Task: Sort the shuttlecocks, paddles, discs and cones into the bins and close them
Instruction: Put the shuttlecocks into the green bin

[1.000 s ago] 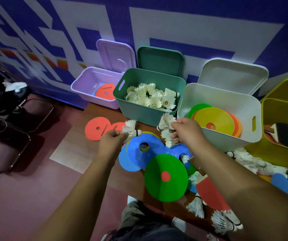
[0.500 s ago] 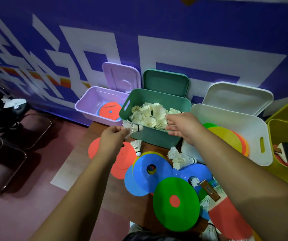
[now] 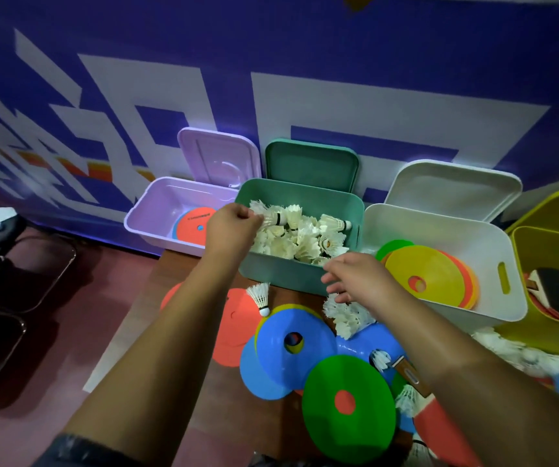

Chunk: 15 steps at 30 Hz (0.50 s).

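My left hand point(image 3: 232, 230) pinches a white shuttlecock point(image 3: 273, 216) by its feathers over the left side of the green bin point(image 3: 281, 276), which holds a heap of shuttlecocks. My right hand point(image 3: 360, 281) hovers with relaxed fingers and holds nothing, in front of the bin, just above a small cluster of shuttlecocks point(image 3: 347, 316) on the table. One shuttlecock point(image 3: 260, 297) stands alone on an orange disc point(image 3: 236, 323). Blue cones point(image 3: 291, 345) and a green cone point(image 3: 349, 402) lie in front.
A lilac bin point(image 3: 157, 210) at the left holds an orange disc. The white bin point(image 3: 473, 244) holds yellow, orange and green cones. A yellow bin point(image 3: 557, 244) at the right holds paddles. More shuttlecocks point(image 3: 520, 355) and a red paddle point(image 3: 440, 429) lie at the right. All lids stand up.
My left hand has carried its shuttlecock from in front of the green bin to over it. My right hand has let go of its shuttlecocks and drawn back down toward the table.
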Available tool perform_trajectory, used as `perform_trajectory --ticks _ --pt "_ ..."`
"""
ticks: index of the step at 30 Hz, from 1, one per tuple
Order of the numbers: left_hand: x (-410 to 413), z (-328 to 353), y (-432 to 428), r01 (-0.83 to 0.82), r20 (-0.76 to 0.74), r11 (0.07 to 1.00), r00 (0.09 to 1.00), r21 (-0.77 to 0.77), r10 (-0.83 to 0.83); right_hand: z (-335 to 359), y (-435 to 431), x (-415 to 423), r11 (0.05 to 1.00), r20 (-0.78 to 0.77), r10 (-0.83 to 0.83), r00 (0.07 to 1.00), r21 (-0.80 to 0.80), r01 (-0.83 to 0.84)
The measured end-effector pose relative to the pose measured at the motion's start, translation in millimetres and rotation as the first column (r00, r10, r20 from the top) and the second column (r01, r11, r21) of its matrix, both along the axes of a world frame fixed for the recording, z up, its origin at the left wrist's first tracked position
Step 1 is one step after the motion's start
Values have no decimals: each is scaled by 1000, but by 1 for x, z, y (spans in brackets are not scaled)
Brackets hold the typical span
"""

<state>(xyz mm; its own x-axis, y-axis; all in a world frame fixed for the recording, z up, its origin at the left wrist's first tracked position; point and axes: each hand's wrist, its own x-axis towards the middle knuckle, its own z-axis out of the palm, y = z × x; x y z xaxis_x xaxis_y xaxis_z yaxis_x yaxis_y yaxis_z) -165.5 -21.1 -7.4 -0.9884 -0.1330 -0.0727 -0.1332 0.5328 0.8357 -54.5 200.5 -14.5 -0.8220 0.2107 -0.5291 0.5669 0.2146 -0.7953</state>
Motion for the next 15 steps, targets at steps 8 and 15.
perform_trajectory --ticks 8,15 --pt "-38 14 10 -42 -76 995 996 -91 35 7 14 -7 999 -61 -36 997 37 38" --pt "-19 -21 12 111 50 970 994 -217 -102 4 0 -11 999 -41 17 999 37 -15"
